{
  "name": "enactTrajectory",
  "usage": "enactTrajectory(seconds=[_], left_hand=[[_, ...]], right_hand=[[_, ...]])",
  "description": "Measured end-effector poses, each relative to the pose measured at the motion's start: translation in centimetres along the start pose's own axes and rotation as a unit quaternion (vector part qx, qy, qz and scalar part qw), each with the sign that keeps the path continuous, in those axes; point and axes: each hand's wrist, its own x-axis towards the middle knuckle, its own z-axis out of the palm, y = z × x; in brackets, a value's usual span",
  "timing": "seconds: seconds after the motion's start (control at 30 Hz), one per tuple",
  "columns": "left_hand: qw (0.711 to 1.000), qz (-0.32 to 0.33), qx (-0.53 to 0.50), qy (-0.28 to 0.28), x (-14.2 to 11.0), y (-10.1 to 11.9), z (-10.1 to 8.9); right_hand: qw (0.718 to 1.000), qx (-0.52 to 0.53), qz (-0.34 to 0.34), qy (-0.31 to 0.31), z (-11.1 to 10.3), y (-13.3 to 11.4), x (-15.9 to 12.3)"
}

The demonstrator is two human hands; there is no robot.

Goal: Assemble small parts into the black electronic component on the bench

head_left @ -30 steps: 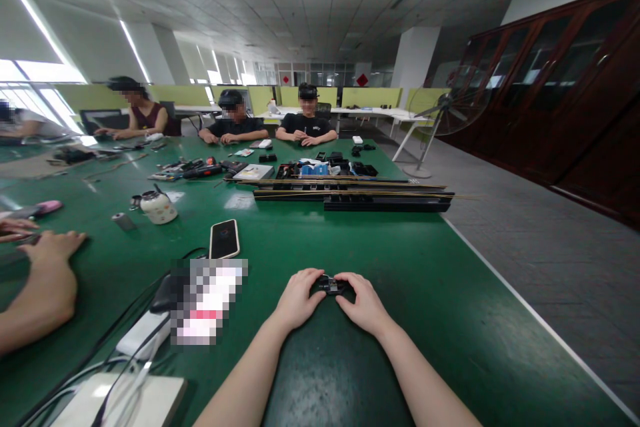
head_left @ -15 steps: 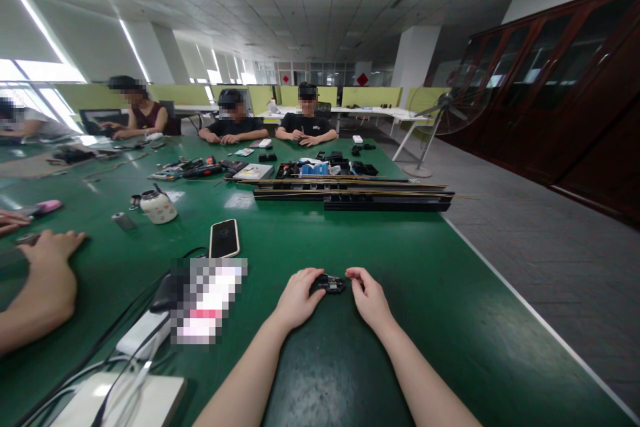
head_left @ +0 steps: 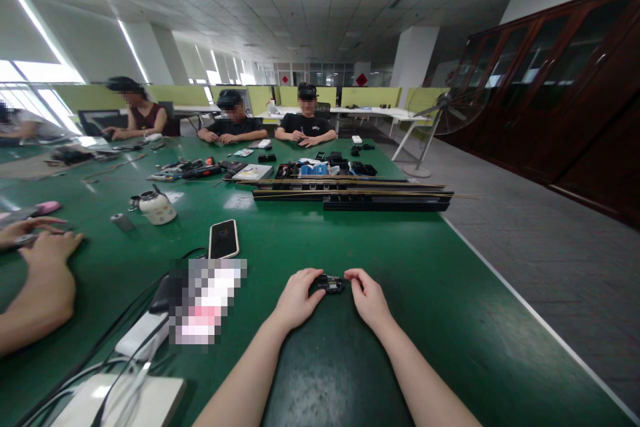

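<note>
A small black device (head_left: 332, 284) with bare light and metallic parts on its upper side lies low over the green table, between my two hands. My left hand (head_left: 299, 297) is closed on its left end, thumb on the near edge and fingers on the far edge. Just off the device's right end, my right hand (head_left: 369, 295) has its thumb and fingers curled together in a pinch. Whatever sits between those fingertips, if anything, is too small to make out.
Left of my hands are a phone (head_left: 224, 239), a white power strip (head_left: 142, 335) with cables and a pale flat box (head_left: 120, 403). Further off stand a patterned jar (head_left: 157, 207) and long black rails (head_left: 387, 201) with thin rods. A co-worker's arm (head_left: 43, 290) rests at far left.
My right hand has come off the device's right side and drawn its fingers into a pinch, uncovering that end. My left hand keeps its hold.
</note>
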Motion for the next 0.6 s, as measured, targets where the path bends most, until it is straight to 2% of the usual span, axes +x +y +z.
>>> enactTrajectory(seconds=[0.6], left_hand=[[1.0, 0.005, -0.003, 0.006, 0.03, -0.28, 0.12]], right_hand=[[1.0, -0.016, -0.002, -0.015, -0.18, -0.63, -0.02]])
